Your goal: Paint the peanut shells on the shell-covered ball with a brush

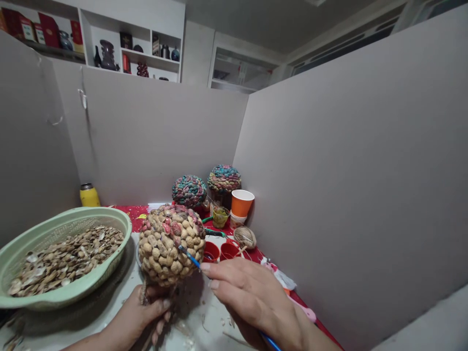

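A round ball covered in peanuts in their shells [170, 251] is held up over the table. Its top is dabbed with red and purple paint, while the lower shells are bare tan. Beneath it, my left hand [149, 309] is closed around its lower part, where a cord-like strand shows; the exact grip is partly hidden. My right hand [252, 297] pinches a blue paintbrush [192, 257], whose tip meets the shells on the ball's front. Just behind the brush are two red cups [229, 251], one with dark liquid inside.
At left sits a green basket [124, 225] of empty shells. Two painted balls [189, 190] stand at the back beside an orange paper cup [242, 202]. Also here are a twine roll [244, 237], green-handled pliers [214, 233] and a yellow jar [89, 196]. Grey partitions [347, 170] enclose the table.
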Demonstrator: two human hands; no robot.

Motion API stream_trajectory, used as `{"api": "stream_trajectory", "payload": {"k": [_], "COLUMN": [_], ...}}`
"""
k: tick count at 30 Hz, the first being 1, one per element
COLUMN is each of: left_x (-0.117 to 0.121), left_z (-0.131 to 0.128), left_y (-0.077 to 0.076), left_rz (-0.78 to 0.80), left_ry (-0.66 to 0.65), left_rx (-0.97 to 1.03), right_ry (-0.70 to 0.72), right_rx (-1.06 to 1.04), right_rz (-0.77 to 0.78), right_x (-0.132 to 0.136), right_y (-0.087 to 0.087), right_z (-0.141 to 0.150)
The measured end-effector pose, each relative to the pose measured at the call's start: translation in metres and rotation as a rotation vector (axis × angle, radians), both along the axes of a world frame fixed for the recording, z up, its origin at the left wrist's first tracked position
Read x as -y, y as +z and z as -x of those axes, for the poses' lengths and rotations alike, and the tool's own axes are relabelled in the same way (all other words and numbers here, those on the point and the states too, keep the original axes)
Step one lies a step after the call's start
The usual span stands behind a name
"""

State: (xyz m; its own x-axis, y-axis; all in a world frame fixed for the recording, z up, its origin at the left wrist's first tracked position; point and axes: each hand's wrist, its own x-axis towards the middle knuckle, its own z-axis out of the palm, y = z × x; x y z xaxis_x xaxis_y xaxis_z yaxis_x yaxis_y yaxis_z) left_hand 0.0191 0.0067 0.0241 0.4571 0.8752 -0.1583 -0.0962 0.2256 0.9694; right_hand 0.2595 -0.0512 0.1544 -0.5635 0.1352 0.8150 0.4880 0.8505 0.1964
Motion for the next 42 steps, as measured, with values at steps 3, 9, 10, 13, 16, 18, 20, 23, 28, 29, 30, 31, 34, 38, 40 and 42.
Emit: {"api": "stream_trajectory", "payload": {"k": [3,9,10,13,16,18,20,23,28,29,30,31,34,38,40,42], "left_x": [-0.001,-0.001,-0.001,-0.001,-0.001,-0.002,-0.002,-0.002,-0.002,-0.002,-0.003,-0.003,-0.004,-0.002,0.0,-0.001], "left_z": [0.0,0.0,0.0,0.0,0.001,0.001,0.002,0.002,0.002,0.003,0.003,0.003,0.003,0.001,0.001,0.0], "left_y": [-0.001,-0.007,-0.007,-0.006,-0.002,-0.001,-0.002,-0.007,-0.012,-0.012,-0.013,-0.013,-0.011,-0.006,-0.007,-0.01], "left_rz": [-0.01,-0.03,-0.021,0.017,0.046,0.043,0.017,-0.024,-0.04,-0.034,-0.027,-0.022,-0.007,-0.014,-0.031,-0.043], "left_ry": [-0.004,-0.044,-0.042,-0.011,0.012,0.007,-0.009,-0.031,-0.033,-0.022,-0.012,-0.003,0.004,0.003,-0.01,-0.026], "left_rx": [0.005,0.018,0.02,0.023,0.04,0.043,0.033,0.013,0.0,0.006,0.01,0.013,0.007,0.001,0.002,-0.004], "right_ry": [0.001,0.012,0.023,0.045,0.039,0.021,-0.008,-0.034,0.019,0.023,0.026,0.028,0.003,-0.046,-0.048,-0.032], "right_rx": [0.007,-0.001,-0.002,-0.01,-0.012,-0.006,0.003,0.004,0.003,0.002,0.002,0.006,-0.011,-0.109,-0.168,-0.203], "right_rz": [-0.017,-0.051,-0.047,-0.021,-0.003,-0.01,-0.03,-0.05,-0.045,-0.027,-0.009,0.006,0.026,-0.001,-0.017,-0.02], "right_x": [0.001,-0.006,-0.007,-0.008,-0.004,-0.002,0.0,-0.001,-0.004,-0.004,-0.003,-0.002,0.002,0.006,0.006,0.004], "right_y": [0.001,-0.001,-0.001,-0.002,-0.001,0.0,0.001,0.001,0.0,0.0,0.0,0.0,0.0,-0.002,-0.002,-0.002], "right_z": [-0.001,0.001,0.001,0.0,-0.001,-0.001,-0.001,0.0,0.001,0.001,0.0,0.0,-0.003,-0.001,0.001,0.004]}}
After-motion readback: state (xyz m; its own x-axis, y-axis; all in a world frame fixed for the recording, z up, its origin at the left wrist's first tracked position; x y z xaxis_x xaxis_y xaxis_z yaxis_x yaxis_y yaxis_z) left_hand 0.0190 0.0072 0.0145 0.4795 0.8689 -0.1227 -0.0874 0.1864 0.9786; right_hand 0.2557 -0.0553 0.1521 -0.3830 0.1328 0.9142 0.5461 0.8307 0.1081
